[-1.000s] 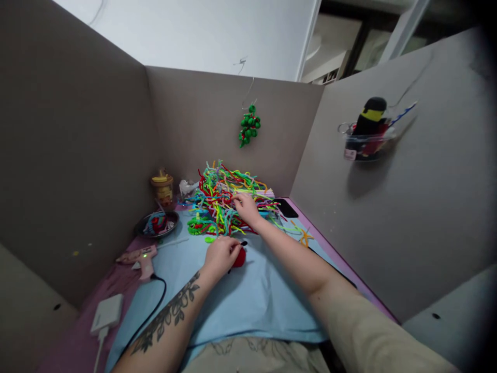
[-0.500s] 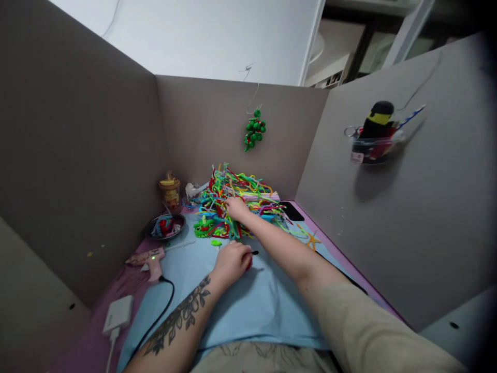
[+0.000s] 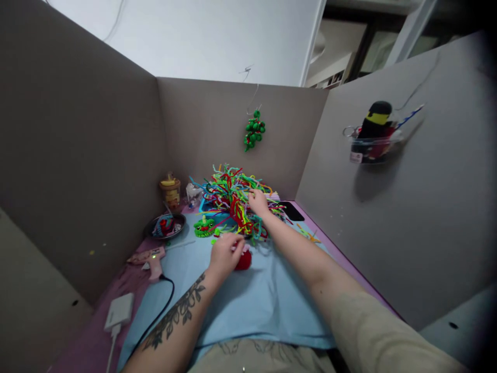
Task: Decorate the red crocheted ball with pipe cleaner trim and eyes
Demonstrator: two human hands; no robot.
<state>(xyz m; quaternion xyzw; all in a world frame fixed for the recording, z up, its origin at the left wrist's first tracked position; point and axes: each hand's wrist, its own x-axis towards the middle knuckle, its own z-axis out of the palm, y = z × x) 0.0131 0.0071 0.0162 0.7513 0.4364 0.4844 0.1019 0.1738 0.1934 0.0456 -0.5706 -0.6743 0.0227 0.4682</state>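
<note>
My left hand [image 3: 224, 255] is closed, with thumb and fingers pinched on a small red fuzzy piece [image 3: 243, 261] that has a pale pink part on top, above the blue cloth [image 3: 267, 295]. My right hand [image 3: 258, 202] reaches into a tangled heap of many-coloured pipe cleaners [image 3: 238, 199]. Its fingers are bent together on the right side of the heap; which strands they grip is hard to see. Just behind my left hand sits a green fuzzy figure [image 3: 204, 227] with eyes and a red patch.
A pink glue gun [image 3: 155, 264] with a lit green light lies at left, near a white power adapter [image 3: 118, 312]. Beyond are a dark bowl [image 3: 182, 226] and a lidded cup [image 3: 170, 192]. A black phone [image 3: 292, 211] lies right. Grey panels [image 3: 217, 119] enclose the desk.
My right hand has shifted right across the heap, and red and yellow strands have spilled toward the front. My left hand has turned and moved slightly left, showing more of the red piece.
</note>
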